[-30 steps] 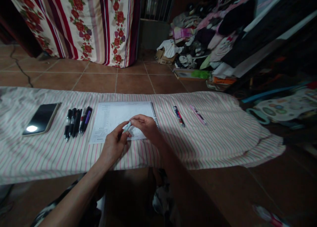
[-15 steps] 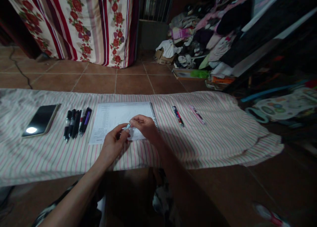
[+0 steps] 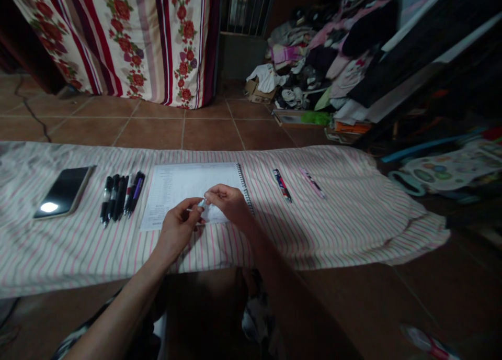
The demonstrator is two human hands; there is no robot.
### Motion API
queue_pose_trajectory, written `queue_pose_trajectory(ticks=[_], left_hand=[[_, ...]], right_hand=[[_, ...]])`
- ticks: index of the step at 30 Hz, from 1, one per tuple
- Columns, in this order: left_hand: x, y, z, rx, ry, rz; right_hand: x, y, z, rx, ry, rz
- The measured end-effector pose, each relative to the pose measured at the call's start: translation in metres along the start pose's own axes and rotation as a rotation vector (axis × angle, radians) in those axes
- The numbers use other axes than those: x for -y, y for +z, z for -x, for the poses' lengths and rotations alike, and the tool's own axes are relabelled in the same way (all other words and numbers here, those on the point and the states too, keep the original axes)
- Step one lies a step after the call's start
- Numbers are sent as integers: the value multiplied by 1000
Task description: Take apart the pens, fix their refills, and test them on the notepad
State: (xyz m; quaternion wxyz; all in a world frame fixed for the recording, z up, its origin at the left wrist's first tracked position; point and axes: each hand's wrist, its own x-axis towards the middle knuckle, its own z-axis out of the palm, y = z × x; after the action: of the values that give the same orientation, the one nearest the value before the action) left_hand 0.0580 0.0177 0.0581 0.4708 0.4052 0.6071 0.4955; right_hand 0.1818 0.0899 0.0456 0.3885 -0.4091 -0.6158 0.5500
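Note:
Over the lower part of a spiral-bound notebook [image 3: 196,176], my left hand [image 3: 176,226] pinches a small pale-blue piece [image 3: 201,203] between thumb and fingers. Most of that piece is covered, so its kind does not show. My right hand [image 3: 229,203] is closed at its far end, fingertips pressed together almost against the left ones; what they grip is too small to make out. Right of the notebook lie a dark patterned pen [image 3: 282,185] and a pink pen [image 3: 312,183], apart from both hands.
Several dark pens [image 3: 120,197] lie side by side left of the notebook, with a phone [image 3: 64,191] farther left. A striped cloth [image 3: 345,213] covers the low table. Beyond are a floral curtain [image 3: 152,41], a heap of clothes [image 3: 314,62] and a tiled floor [image 3: 157,132].
My left fingers have shifted slightly around the pale-blue piece, and less of it shows. Both hands stay in nearly the same place over the notebook.

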Motion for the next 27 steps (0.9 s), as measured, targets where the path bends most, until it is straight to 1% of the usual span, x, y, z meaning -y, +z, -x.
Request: queue_pose_trajectory(ticks=[5,8,12,14,16,18,20,21,23,25,27], left_hand=[[-3,-2,-1,-22,-9,-20],[-5,-3,0,-55,-21,-58],[-7,-5,0,-100,-38,-94],[-8,-6,0,-126,-44,-93],[-7,-7,0,-152,-48,-85],[-6,-9,-1,-167,-48,-80],[-5,-11,-2,-172,-50,-77],[-5,-12,-3,-171,-53,-77],[-4,-13,-4,-169,-55,-76],[-4,-14,-4,-166,-53,-73],[-5,-14,-4,-163,-56,-69]], right_hand=[[-3,2,0,35,-34,-29],[-5,5,2,60,-51,-34],[-6,8,2,92,-88,35],[-6,4,0,95,-111,93],[-7,-6,-3,38,-109,153],[-9,-22,-6,-107,-94,227],[-10,-41,-8,-266,-100,375],[-10,-49,-8,-323,-102,452],[-10,-64,-6,-398,-87,580],[-11,-74,-4,-424,-62,687],[-13,-80,-2,-445,-74,766]])
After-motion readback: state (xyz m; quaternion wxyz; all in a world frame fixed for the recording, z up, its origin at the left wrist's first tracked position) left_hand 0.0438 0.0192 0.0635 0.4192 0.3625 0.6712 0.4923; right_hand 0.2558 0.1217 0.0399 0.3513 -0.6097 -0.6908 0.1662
